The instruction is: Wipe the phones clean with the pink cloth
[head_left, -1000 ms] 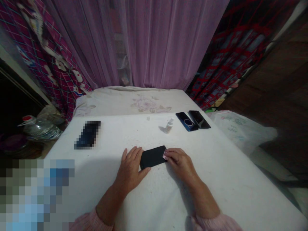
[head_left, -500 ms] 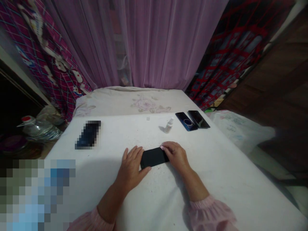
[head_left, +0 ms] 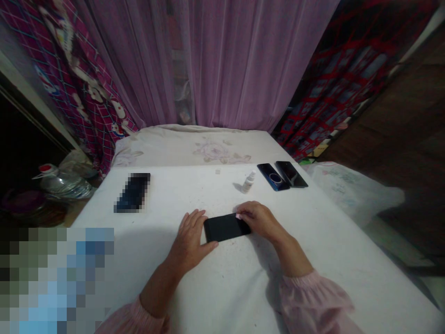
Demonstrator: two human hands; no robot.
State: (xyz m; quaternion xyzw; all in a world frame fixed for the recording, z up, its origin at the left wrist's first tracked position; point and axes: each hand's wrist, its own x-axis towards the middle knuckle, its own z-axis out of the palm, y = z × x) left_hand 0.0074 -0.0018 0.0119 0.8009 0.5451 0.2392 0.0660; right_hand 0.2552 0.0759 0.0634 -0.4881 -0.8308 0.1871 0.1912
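The fingers [head_left: 243,214] of the right hand [head_left: 260,220] are curled over the right end of a black phone [head_left: 225,228], touching its far edge; whether they pinch it or only press cannot be told from here. The left hand [head_left: 189,239] lies flat and spread, fingers against the phone's left end and thumb along its near edge. The phone lies flat on the white worktop [head_left: 313,250]. Beyond the phone stands a small white bottle [head_left: 249,182], and just right of that bottle lie two dark phones [head_left: 282,175] side by side. Far left of the black phone is a blurred dark rectangle [head_left: 132,192].
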